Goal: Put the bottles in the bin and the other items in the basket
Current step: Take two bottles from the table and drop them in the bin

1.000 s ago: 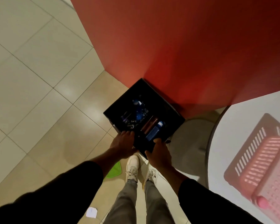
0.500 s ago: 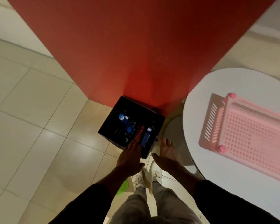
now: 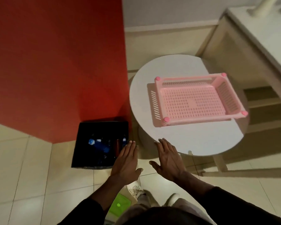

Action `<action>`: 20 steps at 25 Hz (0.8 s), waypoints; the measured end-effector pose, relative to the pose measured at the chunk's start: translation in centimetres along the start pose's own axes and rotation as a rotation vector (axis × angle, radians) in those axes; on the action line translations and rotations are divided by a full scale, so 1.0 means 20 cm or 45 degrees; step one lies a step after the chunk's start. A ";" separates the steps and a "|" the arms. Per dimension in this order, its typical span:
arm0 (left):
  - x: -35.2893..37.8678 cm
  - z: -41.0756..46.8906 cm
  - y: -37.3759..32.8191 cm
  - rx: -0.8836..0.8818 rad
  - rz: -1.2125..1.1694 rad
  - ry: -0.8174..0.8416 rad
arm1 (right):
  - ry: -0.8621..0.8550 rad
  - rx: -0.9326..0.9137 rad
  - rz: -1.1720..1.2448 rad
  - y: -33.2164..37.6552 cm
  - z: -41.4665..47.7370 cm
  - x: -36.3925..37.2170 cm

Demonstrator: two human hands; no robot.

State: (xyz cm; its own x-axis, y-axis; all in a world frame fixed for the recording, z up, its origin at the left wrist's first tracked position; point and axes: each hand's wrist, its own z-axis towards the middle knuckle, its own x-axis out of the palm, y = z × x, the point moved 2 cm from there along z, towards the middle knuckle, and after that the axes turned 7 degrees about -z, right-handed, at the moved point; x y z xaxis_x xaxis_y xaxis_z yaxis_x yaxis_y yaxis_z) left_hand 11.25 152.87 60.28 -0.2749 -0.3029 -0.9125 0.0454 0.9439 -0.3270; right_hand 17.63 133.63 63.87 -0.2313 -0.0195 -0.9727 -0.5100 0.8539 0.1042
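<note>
- While your left hand (image 3: 126, 161) and right hand (image 3: 169, 159) hover flat, fingers straight and together, neither holds anything, so nothing can drop right now; the risks lie in what you reach for next.
- The bottles (image 3: 97, 144) lie in the black bin (image 3: 102, 127) on the floor against the red wall (image 3: 55, 62). I see blue caps and one dark reddish body, but the inside is too dim to count them.
- Your left fingertips hang over the bin's near right corner. A careless sweep there could catch the rim and tip or shove the bin.
- The pink basket (image 3: 191, 101) sits on the round white table (image 3: 193, 140) and looks empty, so that half of the task seems not yet done.
- Its far right corner appears to reach the table's edge. A nudge, or a heavy item dropped on that side, could slide it off.
- No other items show on the table, so you may have to look elsewhere and could think the job finished too soon.
- A green thing (image 3: 119, 204) lies on the floor by your feet, partly hidden; I cannot tell what it is. You could step on it, or kick it under the table.
- If it belongs to the task, bending for it brings your head and shoulder close to the table's edge.
</note>
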 end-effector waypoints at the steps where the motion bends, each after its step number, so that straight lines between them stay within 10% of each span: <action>1: -0.01 0.03 -0.07 0.049 0.040 0.001 | -0.024 0.053 0.009 -0.08 -0.08 -0.01; 20: 0.60 -0.19 -1.92 0.834 0.361 0.291 | -0.099 0.987 0.265 -1.15 -2.03 0.35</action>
State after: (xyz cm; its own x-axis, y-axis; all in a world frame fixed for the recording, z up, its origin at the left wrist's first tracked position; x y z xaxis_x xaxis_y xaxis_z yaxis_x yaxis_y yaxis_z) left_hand 2.48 113.44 62.81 -0.3567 0.0428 -0.9332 0.6873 0.6886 -0.2312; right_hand -5.83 92.80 63.02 -0.1854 0.1918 -0.9638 0.2640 0.9544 0.1391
